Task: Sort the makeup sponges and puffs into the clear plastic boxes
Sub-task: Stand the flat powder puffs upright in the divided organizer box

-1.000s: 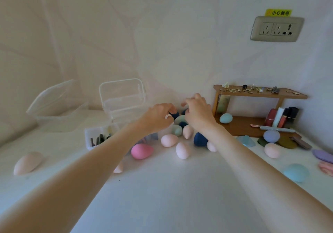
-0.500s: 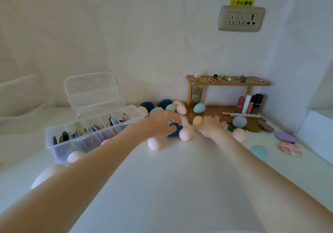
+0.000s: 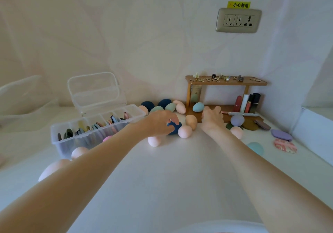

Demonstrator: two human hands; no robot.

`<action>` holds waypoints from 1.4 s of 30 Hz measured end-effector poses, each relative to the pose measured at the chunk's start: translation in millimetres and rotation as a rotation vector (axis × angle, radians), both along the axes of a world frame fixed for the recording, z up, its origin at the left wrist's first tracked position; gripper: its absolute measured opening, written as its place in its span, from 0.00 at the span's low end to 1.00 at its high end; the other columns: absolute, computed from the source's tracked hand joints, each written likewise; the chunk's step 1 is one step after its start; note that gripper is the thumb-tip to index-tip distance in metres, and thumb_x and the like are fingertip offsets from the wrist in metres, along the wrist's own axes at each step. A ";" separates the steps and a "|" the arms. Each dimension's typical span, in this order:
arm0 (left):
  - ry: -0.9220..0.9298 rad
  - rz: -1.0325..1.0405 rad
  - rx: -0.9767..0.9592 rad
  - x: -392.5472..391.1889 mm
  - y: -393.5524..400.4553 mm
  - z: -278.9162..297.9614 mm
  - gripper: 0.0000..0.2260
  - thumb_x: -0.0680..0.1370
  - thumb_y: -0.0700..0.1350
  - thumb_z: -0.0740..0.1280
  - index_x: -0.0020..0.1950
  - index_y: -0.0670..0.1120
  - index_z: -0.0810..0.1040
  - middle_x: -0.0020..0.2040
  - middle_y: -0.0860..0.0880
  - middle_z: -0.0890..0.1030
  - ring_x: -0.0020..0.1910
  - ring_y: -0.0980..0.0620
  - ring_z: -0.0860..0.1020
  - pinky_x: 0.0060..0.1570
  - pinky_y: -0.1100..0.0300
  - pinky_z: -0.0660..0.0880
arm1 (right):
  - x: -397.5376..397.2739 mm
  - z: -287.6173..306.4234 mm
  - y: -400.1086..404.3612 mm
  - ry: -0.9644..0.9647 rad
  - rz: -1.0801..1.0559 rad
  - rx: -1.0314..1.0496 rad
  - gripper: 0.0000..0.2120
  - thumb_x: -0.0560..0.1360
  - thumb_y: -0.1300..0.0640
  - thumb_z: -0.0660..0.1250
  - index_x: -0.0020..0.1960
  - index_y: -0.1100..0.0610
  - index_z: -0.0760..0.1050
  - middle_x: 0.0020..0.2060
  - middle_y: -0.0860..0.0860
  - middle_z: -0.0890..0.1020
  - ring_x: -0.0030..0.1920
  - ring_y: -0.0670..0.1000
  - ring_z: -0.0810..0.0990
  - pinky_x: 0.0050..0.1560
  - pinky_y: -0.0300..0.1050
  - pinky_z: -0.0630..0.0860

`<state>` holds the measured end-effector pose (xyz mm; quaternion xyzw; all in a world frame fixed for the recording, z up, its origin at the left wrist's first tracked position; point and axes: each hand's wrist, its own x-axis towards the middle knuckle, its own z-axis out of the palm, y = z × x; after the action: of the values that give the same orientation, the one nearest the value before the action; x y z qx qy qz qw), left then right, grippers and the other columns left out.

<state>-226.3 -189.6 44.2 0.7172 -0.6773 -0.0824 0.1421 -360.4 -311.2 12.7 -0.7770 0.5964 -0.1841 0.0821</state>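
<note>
Beside two pale pink sponges (image 3: pixel 185 131), left hand (image 3: pixel 158 124) fingers clamp one navy sponge (image 3: pixel 174 127); right hand (image 3: pixel 212 118) fingers spread apart.

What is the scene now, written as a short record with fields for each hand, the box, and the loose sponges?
left hand: grips a dark blue sponge on the table
right hand: open, fingers spread, holds nothing, beside an orange sponge
divided clear box: lid up, flat puffs standing in its compartments
loose sponges: pink sponge touches the dark blue one; more lie near the wooden shelf
</note>
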 end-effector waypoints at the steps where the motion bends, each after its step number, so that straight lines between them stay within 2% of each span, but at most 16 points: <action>1: 0.009 0.013 -0.005 0.3 1.9 0.6 0.14 0.78 0.41 0.60 0.63 0.50 0.74 0.56 0.50 0.75 0.54 0.52 0.74 0.50 0.65 0.68 | 2.2 1.9 0.2 -0.043 0.014 0.016 0.17 0.77 0.65 0.61 0.66 0.60 0.66 0.63 0.61 0.66 0.61 0.60 0.69 0.59 0.50 0.71; 3: 0.010 0.036 -0.031 5.5 6.7 -0.1 0.13 0.78 0.41 0.59 0.61 0.50 0.75 0.53 0.53 0.75 0.50 0.53 0.73 0.49 0.65 0.68 | 7.6 4.3 3.1 -0.113 0.045 -0.028 0.17 0.77 0.65 0.62 0.65 0.60 0.66 0.61 0.60 0.71 0.61 0.60 0.72 0.58 0.49 0.72; 6: -0.010 0.034 -0.119 21.2 15.5 0.2 0.12 0.77 0.39 0.60 0.56 0.46 0.78 0.56 0.50 0.79 0.54 0.51 0.76 0.51 0.66 0.67 | 15.6 12.4 14.7 -0.248 0.080 -0.171 0.12 0.77 0.65 0.61 0.59 0.60 0.67 0.56 0.59 0.76 0.56 0.58 0.76 0.51 0.49 0.74; 9: 0.003 0.141 -0.198 46.2 25.9 6.7 0.15 0.76 0.34 0.56 0.56 0.43 0.79 0.58 0.47 0.80 0.57 0.47 0.77 0.54 0.60 0.71 | 36.2 28.0 31.6 -0.386 0.194 -0.267 0.10 0.76 0.66 0.60 0.57 0.61 0.69 0.54 0.57 0.76 0.54 0.58 0.74 0.47 0.47 0.69; 11: 0.031 0.221 -0.235 65.9 30.8 10.1 0.16 0.76 0.33 0.55 0.55 0.42 0.79 0.57 0.46 0.80 0.52 0.48 0.77 0.49 0.61 0.70 | 56.2 37.8 42.0 -0.394 0.297 -0.306 0.11 0.76 0.68 0.59 0.58 0.61 0.69 0.52 0.57 0.77 0.56 0.57 0.71 0.45 0.45 0.66; 14: 0.046 0.295 -0.205 93.8 37.0 10.6 0.15 0.76 0.33 0.55 0.54 0.43 0.79 0.54 0.45 0.82 0.47 0.46 0.77 0.42 0.62 0.69 | 93.5 44.8 60.2 -0.427 0.500 -0.221 0.11 0.76 0.67 0.58 0.57 0.61 0.70 0.45 0.53 0.73 0.48 0.53 0.71 0.40 0.43 0.68; 16: 0.035 0.309 -0.159 104.0 40.3 9.2 0.16 0.76 0.33 0.55 0.56 0.44 0.78 0.54 0.47 0.82 0.51 0.48 0.78 0.47 0.61 0.72 | 114.5 42.9 71.8 -0.483 0.636 -0.135 0.10 0.75 0.66 0.59 0.55 0.60 0.71 0.43 0.52 0.74 0.42 0.52 0.72 0.38 0.43 0.69; 19: -0.069 0.307 -0.071 114.3 42.1 5.1 0.18 0.75 0.34 0.55 0.58 0.47 0.78 0.58 0.51 0.81 0.60 0.49 0.76 0.61 0.56 0.70 | 138.5 34.2 80.0 -0.486 0.704 -0.130 0.10 0.75 0.66 0.60 0.56 0.61 0.72 0.41 0.51 0.74 0.40 0.51 0.71 0.35 0.40 0.65; 22: -0.123 0.303 -0.062 122.7 44.6 4.1 0.19 0.75 0.34 0.54 0.57 0.49 0.78 0.57 0.54 0.81 0.62 0.50 0.73 0.62 0.54 0.68 | 149.4 26.0 77.8 -0.522 0.691 -0.105 0.10 0.75 0.66 0.60 0.56 0.62 0.72 0.43 0.52 0.76 0.41 0.51 0.72 0.39 0.41 0.67; 25: -0.136 0.277 -0.057 127.9 46.4 6.2 0.17 0.76 0.35 0.54 0.56 0.49 0.78 0.57 0.53 0.81 0.59 0.49 0.75 0.62 0.54 0.68 | 155.8 20.5 75.4 -0.503 0.700 -0.076 0.11 0.74 0.66 0.62 0.56 0.61 0.72 0.42 0.53 0.76 0.42 0.53 0.73 0.43 0.46 0.71; 27: -0.130 0.270 -0.076 129.0 44.6 7.2 0.17 0.77 0.35 0.54 0.54 0.47 0.79 0.56 0.52 0.81 0.52 0.49 0.76 0.61 0.55 0.67 | 159.4 18.2 76.4 -0.475 0.688 -0.084 0.13 0.75 0.65 0.63 0.59 0.62 0.69 0.42 0.53 0.73 0.42 0.53 0.72 0.45 0.49 0.72; 30: -0.126 0.271 -0.078 128.3 42.4 8.5 0.16 0.76 0.35 0.55 0.51 0.46 0.80 0.53 0.50 0.82 0.45 0.52 0.73 0.60 0.56 0.66 | 165.9 14.5 78.4 -0.390 0.695 -0.163 0.11 0.76 0.63 0.63 0.57 0.62 0.66 0.38 0.52 0.72 0.41 0.55 0.72 0.41 0.50 0.70; 32: -0.144 0.275 -0.057 128.9 43.6 9.8 0.14 0.76 0.37 0.56 0.51 0.47 0.81 0.53 0.49 0.82 0.44 0.53 0.72 0.61 0.55 0.66 | 170.4 12.8 78.8 -0.286 0.719 -0.200 0.08 0.77 0.63 0.61 0.55 0.62 0.68 0.43 0.55 0.76 0.44 0.57 0.76 0.43 0.52 0.72; 35: -0.118 0.264 -0.009 131.7 47.0 12.3 0.13 0.76 0.41 0.59 0.51 0.49 0.82 0.57 0.49 0.80 0.47 0.51 0.73 0.62 0.52 0.68 | 173.6 15.3 74.0 -0.208 0.730 -0.164 0.09 0.76 0.60 0.62 0.54 0.63 0.76 0.51 0.56 0.77 0.49 0.57 0.78 0.49 0.52 0.76; 39: -0.203 0.236 0.115 127.6 39.2 7.8 0.13 0.78 0.46 0.57 0.53 0.50 0.80 0.62 0.51 0.77 0.62 0.46 0.69 0.64 0.52 0.65 | 170.5 19.0 70.3 -0.264 0.757 -0.065 0.12 0.75 0.64 0.59 0.45 0.66 0.81 0.40 0.59 0.82 0.42 0.58 0.78 0.43 0.49 0.75; 42: -0.379 0.210 0.163 124.0 32.7 8.7 0.17 0.78 0.47 0.53 0.59 0.49 0.78 0.67 0.53 0.73 0.68 0.47 0.63 0.69 0.50 0.56 | 168.5 18.6 70.0 -0.250 0.760 -0.051 0.12 0.73 0.67 0.58 0.44 0.67 0.81 0.34 0.56 0.76 0.37 0.55 0.73 0.37 0.43 0.69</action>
<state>-102.4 -156.9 52.9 0.7956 -0.6045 0.0145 -0.0380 -192.0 -241.1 31.3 -0.9157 0.2471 -0.2485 0.1968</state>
